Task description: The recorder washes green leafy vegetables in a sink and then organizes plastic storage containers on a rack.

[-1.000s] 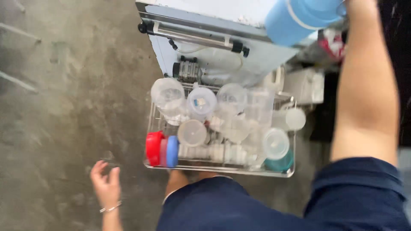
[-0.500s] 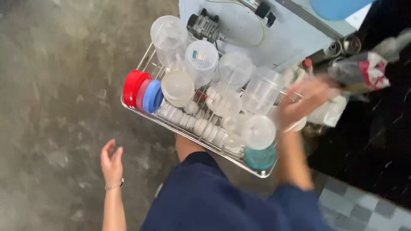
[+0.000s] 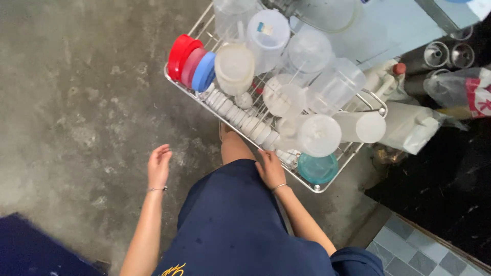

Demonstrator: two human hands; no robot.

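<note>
The wire dish rack [image 3: 335, 162] is sitting on the concrete floor [image 3: 76, 102], crowded with clear plastic containers [image 3: 307, 51] and a row of white lids [image 3: 245, 120]; red and blue lids [image 3: 192, 64] are standing at its far-left corner. The right hand [image 3: 270, 168] is resting open against the rack's near rim, beside a teal lid [image 3: 318, 168], gripping nothing. The left hand [image 3: 158, 166] is hanging loosely open and empty, well apart from the rack. The rack looks stiff and its load light but apt to shift; the rim wire seems the best hold.

Wire rack [image 3: 327, 185] crowded with upturned containers [image 3: 307, 53]
</note>
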